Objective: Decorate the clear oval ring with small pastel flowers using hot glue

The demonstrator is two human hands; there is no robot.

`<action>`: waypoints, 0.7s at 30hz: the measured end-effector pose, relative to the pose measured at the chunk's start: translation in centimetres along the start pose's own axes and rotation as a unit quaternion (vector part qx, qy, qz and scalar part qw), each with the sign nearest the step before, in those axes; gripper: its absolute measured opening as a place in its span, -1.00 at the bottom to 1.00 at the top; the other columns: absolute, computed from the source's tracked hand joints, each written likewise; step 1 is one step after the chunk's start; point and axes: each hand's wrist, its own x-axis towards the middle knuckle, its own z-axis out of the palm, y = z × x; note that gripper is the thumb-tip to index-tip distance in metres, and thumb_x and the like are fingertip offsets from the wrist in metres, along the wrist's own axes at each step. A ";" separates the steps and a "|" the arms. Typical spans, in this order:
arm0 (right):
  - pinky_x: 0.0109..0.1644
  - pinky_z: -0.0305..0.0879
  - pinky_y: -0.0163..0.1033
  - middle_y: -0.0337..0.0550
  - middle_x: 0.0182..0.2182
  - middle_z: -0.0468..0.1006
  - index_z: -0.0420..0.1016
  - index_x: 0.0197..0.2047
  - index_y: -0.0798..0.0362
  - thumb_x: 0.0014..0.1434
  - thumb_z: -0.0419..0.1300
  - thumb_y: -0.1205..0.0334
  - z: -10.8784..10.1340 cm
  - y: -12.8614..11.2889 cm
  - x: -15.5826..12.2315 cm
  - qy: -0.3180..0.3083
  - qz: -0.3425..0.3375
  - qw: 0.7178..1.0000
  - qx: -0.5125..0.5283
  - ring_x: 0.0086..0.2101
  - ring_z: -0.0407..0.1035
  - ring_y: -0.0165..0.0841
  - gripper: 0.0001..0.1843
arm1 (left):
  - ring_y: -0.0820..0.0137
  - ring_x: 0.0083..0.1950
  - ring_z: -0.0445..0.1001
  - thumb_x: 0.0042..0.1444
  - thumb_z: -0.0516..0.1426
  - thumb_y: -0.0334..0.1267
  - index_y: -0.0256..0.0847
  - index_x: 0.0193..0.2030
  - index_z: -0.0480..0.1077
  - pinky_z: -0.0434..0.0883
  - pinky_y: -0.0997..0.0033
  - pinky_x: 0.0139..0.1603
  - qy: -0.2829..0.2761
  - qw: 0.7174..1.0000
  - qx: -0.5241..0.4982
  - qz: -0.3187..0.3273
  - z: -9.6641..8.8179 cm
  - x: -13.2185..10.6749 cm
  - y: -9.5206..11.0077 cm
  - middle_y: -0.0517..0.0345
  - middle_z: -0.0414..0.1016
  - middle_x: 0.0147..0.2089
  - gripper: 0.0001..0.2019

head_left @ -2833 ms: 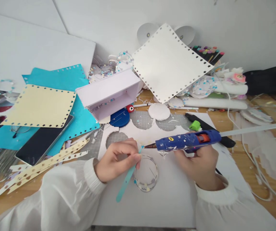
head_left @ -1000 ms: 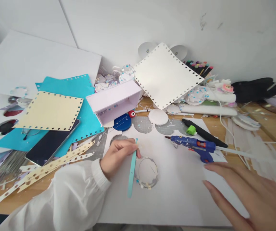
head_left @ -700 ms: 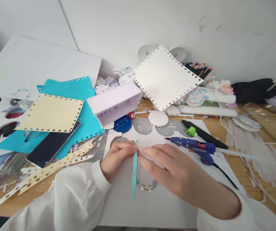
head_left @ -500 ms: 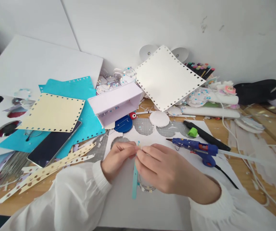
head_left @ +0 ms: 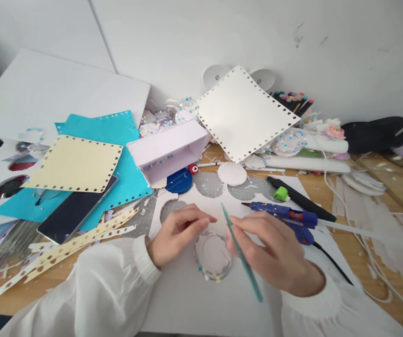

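My right hand (head_left: 270, 248) is closed on a thin teal paper strip (head_left: 245, 262), which slants down toward me past the fingers. My left hand (head_left: 183, 231) is stretched toward it with nothing visible at the fingertips, index finger pointing right and thumb near it. Between and below both hands, a wire ring (head_left: 212, 276) dotted with small blue and cream pieces lies on the white board (head_left: 201, 309). A blue hot glue gun (head_left: 282, 213) with a clear glue stick rests just beyond my right hand.
A cream sheet with punched edges (head_left: 71, 161) and a phone (head_left: 77, 213) lie over teal sheets at left, beside punched paper strips (head_left: 78, 238). Behind stand a lilac box (head_left: 169, 145) and a white punched sheet (head_left: 245, 112). A black tool (head_left: 303, 201) lies right; a white cable (head_left: 356, 220) crosses there.
My hands, which were together at the fingertips, have parted. My right hand has moved right with the teal strip, now tilted, and the wire ring has come into full view.
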 end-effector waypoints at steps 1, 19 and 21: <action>-0.46 0.45 -0.23 -0.11 -0.42 0.57 0.44 -0.34 0.01 0.06 0.20 0.53 -0.3 0.3 -0.4 0.015 0.029 0.999 0.004 -0.46 0.45 -0.33 -0.80 | 0.40 -0.37 0.30 0.15 0.10 -0.18 -0.27 -0.25 0.52 0.25 0.40 -0.34 -0.013 0.999 0.036 0.013 -0.1 -0.1 0.1 0.10 0.36 -0.38 -0.78; -0.51 0.39 -0.31 -0.26 -0.51 0.51 0.30 -0.49 0.01 0.05 0.16 0.52 -0.6 -0.7 -2.0 0.072 0.359 0.853 0.373 -0.49 0.48 -0.38 -0.77 | 0.46 -0.46 0.10 0.05 0.06 -0.36 -0.22 -0.61 0.14 0.03 0.36 -0.45 0.046 0.998 0.037 -0.011 -1.6 0.6 -0.9 0.22 0.12 -0.53 -0.75; -0.52 0.35 -0.31 -0.25 -0.51 0.50 0.30 -0.50 0.01 0.07 0.16 0.50 -0.4 -0.9 -2.1 0.041 0.350 0.856 0.378 -0.51 0.45 -0.39 -0.77 | 0.46 -0.47 0.10 0.05 0.07 -0.35 -0.22 -0.61 0.14 0.03 0.37 -0.46 0.035 0.998 0.038 -0.019 -1.6 0.7 -1.0 0.22 0.13 -0.53 -0.75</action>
